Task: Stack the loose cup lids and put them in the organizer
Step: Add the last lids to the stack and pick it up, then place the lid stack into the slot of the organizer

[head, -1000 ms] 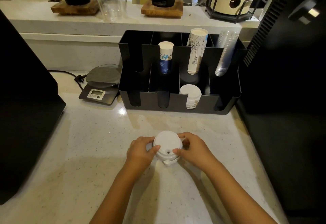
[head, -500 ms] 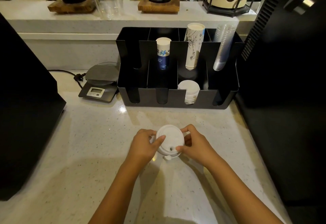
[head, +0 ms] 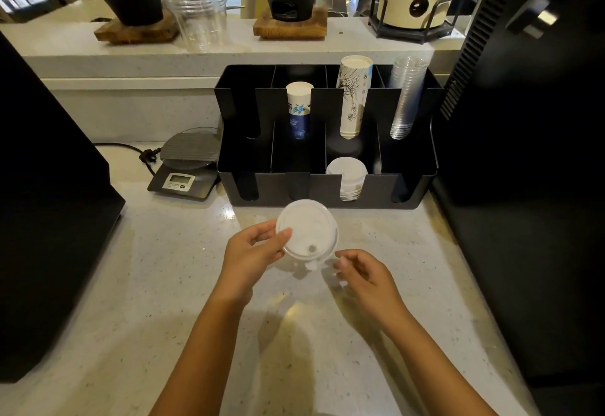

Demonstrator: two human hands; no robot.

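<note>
The left hand (head: 253, 248) has the stack of white lids (head: 307, 229) pinched at its left rim, thumb on top and fingers underneath, and carries it above the pale countertop (head: 131, 284), just on the near side of the black organizer (head: 327, 191). The right hand (head: 363, 273) sits just beside the stack's near-right edge, fingers loosely curled and gripping nothing; whether a fingertip grazes the rim is hard to tell. Over to the organizer, and there's plenty in it: in the near row, the third compartment from the left holds a stack of white lids (head: 347, 175) showing through its front slot, while the other near compartments look dark. In the far row, a short white-and-blue paper cup stack (head: 298, 109) stands in the second slot, a taller illustrated paper cup stack (head: 354, 95) leans in the third, and clear plastic cups (head: 407, 98) are nested in the far-right one. Left of the organizer sits a small digital scale (head: 186, 167) with its cord trailing away. On the far ledge stands a clear plastic cup (head: 199, 18).
</note>
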